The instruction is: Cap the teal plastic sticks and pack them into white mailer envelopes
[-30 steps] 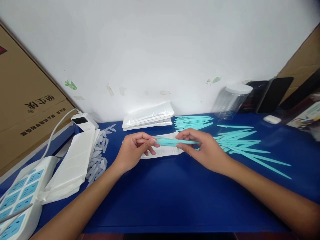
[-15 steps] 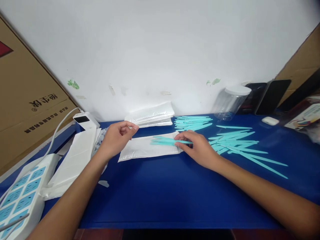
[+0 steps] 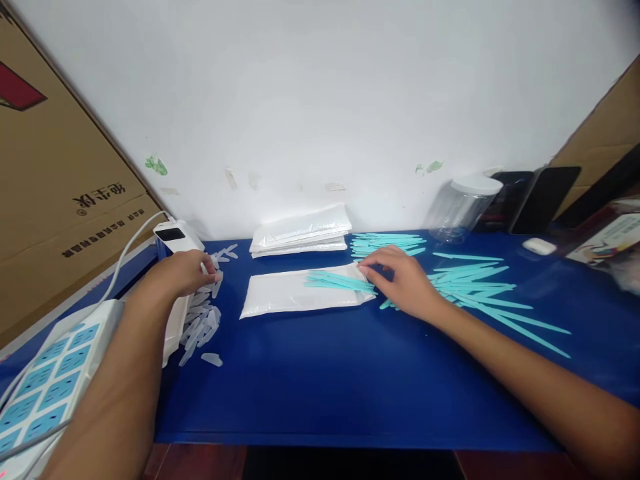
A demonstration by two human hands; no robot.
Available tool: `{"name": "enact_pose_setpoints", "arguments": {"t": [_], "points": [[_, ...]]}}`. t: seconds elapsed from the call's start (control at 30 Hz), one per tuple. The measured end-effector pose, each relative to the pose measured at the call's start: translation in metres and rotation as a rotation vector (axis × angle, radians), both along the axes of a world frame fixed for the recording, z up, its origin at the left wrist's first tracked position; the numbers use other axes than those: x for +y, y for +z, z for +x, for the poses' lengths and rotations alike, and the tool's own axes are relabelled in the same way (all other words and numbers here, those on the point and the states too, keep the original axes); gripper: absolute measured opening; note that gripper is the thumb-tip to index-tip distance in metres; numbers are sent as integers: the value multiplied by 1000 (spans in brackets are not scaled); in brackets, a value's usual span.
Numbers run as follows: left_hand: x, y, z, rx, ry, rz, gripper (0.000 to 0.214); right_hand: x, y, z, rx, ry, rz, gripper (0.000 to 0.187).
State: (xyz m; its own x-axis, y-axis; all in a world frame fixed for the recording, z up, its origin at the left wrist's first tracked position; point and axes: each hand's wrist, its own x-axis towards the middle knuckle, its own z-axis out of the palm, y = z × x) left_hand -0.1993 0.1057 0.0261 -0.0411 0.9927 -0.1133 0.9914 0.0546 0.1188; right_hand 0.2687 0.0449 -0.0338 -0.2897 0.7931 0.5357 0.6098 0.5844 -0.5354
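At the left, my left hand (image 3: 193,272) is closed in a pinch on a small translucent plastic piece (image 3: 217,288). More pieces like it lie in a loose heap (image 3: 201,327) just below, beside white mailers (image 3: 175,323) that my forearm partly covers. In the middle a white padded mailer (image 3: 280,293) lies flat, its flap end to the right. Several slim turquoise plastic sticks (image 3: 337,281) rest on it near that end. The thumb and forefinger of my right hand (image 3: 403,277) pinch the mailer's upper right corner. Beside that hand spreads a pile of turquoise sticks (image 3: 475,287).
Against the wall are stacked mailers (image 3: 303,233) and a second batch of turquoise sticks (image 3: 385,243). A clear jar with a white lid (image 3: 463,207), dark phones (image 3: 545,200) and a white earbud case (image 3: 539,246) stand right. A power strip (image 3: 60,373) lies left.
My left hand has moved left, from above the mailer to the translucent pieces. My right hand has let go of the turquoise sticks, which stay on the mailer, and now pinches its corner.
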Motion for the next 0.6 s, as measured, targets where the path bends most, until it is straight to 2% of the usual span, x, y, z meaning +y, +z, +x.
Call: {"name": "enact_pose_setpoints", "arguments": {"t": [0.13, 0.23, 0.43, 0.6], "points": [[5, -9, 7, 115, 44, -70, 46, 12, 4, 21, 6, -154, 35, 18], [4, -12, 11, 128, 41, -105, 42, 17, 6, 31, 20, -236, 30, 19], [-2, -8, 6, 80, 37, -158, 45, 19, 6, 32, 3, -275, 38, 21], [-6, -7, 10, 68, 11, -201, 33, 28, 4, 48, -14, -334, 59, 22]]}}
